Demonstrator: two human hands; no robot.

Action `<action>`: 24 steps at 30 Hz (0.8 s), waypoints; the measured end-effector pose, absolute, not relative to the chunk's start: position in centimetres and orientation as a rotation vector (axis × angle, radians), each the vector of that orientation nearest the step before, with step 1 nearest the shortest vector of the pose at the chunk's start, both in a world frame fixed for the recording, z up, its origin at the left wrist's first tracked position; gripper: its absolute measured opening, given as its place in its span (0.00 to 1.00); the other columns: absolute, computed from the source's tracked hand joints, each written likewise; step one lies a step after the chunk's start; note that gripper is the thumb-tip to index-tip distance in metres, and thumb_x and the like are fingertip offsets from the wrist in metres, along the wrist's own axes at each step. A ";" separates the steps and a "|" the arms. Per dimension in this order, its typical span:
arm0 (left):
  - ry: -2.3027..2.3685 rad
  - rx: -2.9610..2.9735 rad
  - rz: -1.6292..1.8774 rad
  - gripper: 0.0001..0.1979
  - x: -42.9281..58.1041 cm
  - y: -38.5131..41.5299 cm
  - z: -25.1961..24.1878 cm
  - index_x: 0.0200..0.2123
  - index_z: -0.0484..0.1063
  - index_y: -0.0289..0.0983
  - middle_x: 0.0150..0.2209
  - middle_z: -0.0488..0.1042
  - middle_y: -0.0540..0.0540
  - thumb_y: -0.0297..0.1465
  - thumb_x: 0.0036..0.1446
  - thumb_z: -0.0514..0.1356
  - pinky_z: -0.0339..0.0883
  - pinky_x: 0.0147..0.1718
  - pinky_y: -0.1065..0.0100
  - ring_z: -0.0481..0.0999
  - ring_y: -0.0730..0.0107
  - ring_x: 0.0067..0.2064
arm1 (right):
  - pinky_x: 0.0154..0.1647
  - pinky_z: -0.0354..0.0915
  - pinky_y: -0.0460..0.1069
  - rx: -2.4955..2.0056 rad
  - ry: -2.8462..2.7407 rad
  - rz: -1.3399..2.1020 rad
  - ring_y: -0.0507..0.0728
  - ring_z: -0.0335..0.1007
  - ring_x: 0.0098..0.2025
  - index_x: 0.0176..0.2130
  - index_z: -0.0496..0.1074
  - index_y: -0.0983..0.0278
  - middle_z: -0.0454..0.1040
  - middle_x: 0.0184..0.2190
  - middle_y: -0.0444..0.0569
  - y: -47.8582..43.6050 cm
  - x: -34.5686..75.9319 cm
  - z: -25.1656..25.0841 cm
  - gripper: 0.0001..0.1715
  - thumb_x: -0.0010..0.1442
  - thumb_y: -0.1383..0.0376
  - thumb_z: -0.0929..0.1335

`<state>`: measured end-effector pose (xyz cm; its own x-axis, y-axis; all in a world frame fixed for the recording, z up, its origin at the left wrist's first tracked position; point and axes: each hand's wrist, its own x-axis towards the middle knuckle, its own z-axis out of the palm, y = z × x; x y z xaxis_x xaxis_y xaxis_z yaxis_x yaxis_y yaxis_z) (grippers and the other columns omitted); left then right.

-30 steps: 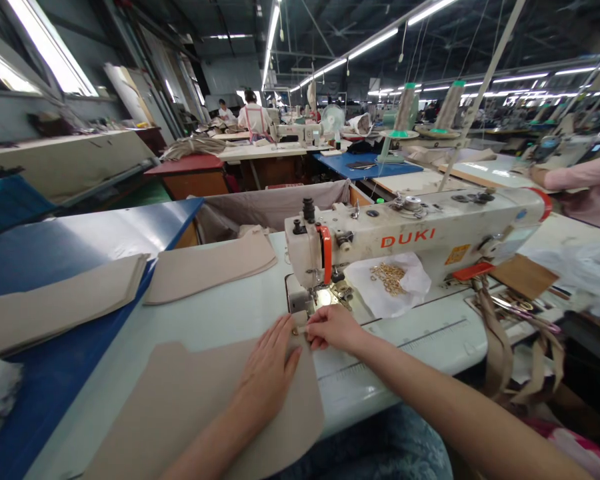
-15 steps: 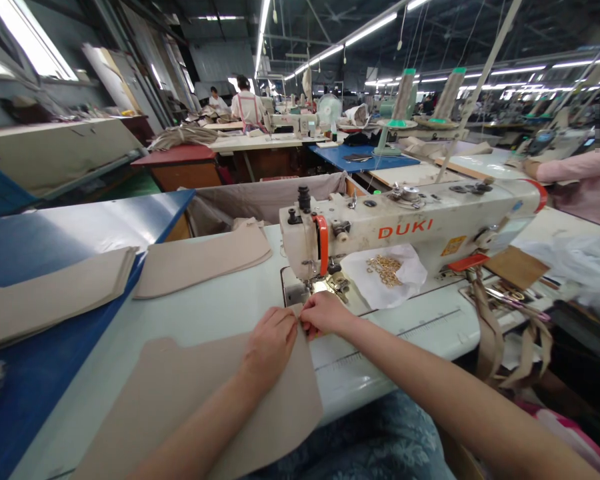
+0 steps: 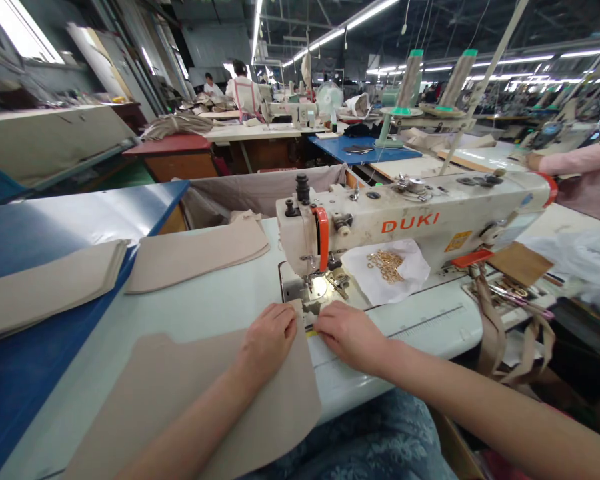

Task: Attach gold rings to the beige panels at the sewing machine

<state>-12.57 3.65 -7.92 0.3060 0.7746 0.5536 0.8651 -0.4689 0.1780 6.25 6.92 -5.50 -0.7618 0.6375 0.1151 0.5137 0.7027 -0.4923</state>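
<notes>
A large beige fabric panel [image 3: 180, 393] lies over the front of the sewing machine table. My left hand [image 3: 270, 333] is closed on the panel's upper tip, fingers curled and pressed together. Just to the right, apart from the panel's edge, my right hand [image 3: 350, 333] has its fingertips pinched at the front of the metal needle plate [image 3: 295, 288]. Whatever is between those fingertips is hidden. The white sewing machine [image 3: 360, 220] stands right behind both hands, its needle and presser foot above the plate, with no fabric under them.
Gold-coloured metal rings [image 3: 386, 265] lie on white paper [image 3: 410, 283] by the machine arm. Stacked beige panels [image 3: 195, 260] rest at the left, with more panels [image 3: 50, 287] on a blue table. Fabric straps [image 3: 493, 327] hang at the right. A co-worker's pink sleeve [image 3: 580, 160] shows far right.
My right hand has moved right, away from my left hand and the panel's tip, uncovering the needle plate's front. My left hand stays on the panel. The view has shifted slightly.
</notes>
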 end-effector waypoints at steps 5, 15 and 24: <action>-1.548 -2.408 -0.952 0.09 -12.5 3.5 -7.9 0.28 0.67 0.38 0.31 0.75 0.46 0.22 0.57 0.51 0.71 0.37 0.63 0.73 0.66 0.34 | 0.48 0.61 0.52 -0.332 -2.902 0.081 0.58 0.63 0.45 0.47 0.68 0.68 0.72 0.41 0.53 4.9 8.7 -5.9 0.11 0.64 0.69 0.63; -1.532 -2.464 -0.924 0.09 -12.8 3.7 -7.9 0.28 0.68 0.38 0.29 0.74 0.47 0.23 0.58 0.51 0.71 0.37 0.64 0.72 0.67 0.33 | 0.49 0.62 0.52 -0.435 -2.710 0.005 0.56 0.64 0.43 0.35 0.68 0.66 0.72 0.37 0.51 5.8 5.2 -7.5 0.08 0.65 0.68 0.62; -1.454 -2.425 -0.869 0.11 -12.7 3.5 -7.9 0.30 0.70 0.38 0.31 0.75 0.46 0.24 0.61 0.49 0.72 0.38 0.64 0.73 0.66 0.35 | 0.46 0.65 0.50 -0.385 -2.745 0.067 0.56 0.66 0.44 0.34 0.70 0.67 0.74 0.37 0.53 5.7 5.3 -8.0 0.11 0.65 0.70 0.61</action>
